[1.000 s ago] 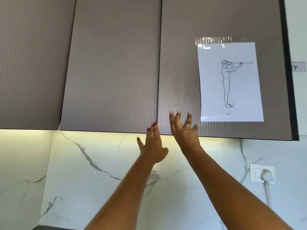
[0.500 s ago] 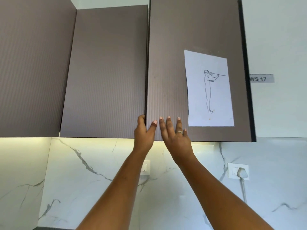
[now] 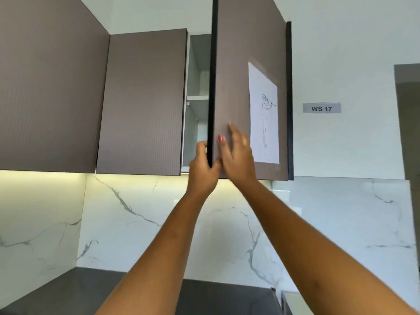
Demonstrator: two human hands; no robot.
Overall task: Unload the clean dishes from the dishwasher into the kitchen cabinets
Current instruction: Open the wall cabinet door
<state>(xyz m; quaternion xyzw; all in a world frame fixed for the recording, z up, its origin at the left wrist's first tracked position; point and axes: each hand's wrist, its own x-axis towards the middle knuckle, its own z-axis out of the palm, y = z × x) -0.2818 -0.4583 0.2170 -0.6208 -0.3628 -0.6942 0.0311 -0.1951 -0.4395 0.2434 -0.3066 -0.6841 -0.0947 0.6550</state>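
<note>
White marble-veined backsplash (image 3: pixel 136 223) fills the lower wall, lit from under the units. Above it, a row of brown ribbed wall cabinets (image 3: pixel 56 98), the two on the left closed. Dark grey matte countertop (image 3: pixel 91 292) along the bottom edge. The third brown ribbed cabinet door (image 3: pixel 234 76), upper centre and black-edged, stands ajar, hinged on its right side, its free edge turned toward the camera; through the gap a pale interior. White paper sheet (image 3: pixel 263 114) with a line drawing of a standing figure is fixed to the door's front. Both arms reach up to the door's lower free corner. Right hand (image 3: pixel 238 160) lies flat on the door face, fingers straight and close together, somewhat blurred. Left hand (image 3: pixel 202 169) grips the door's black edge: fingers curled round behind it, thumb with a red-painted nail pressed on the front. Small grey rectangular label (image 3: pixel 321 108) reading "WS 17" on the wall to the right. Thin white shelf (image 3: pixel 197 97) inside the cabinet.
</note>
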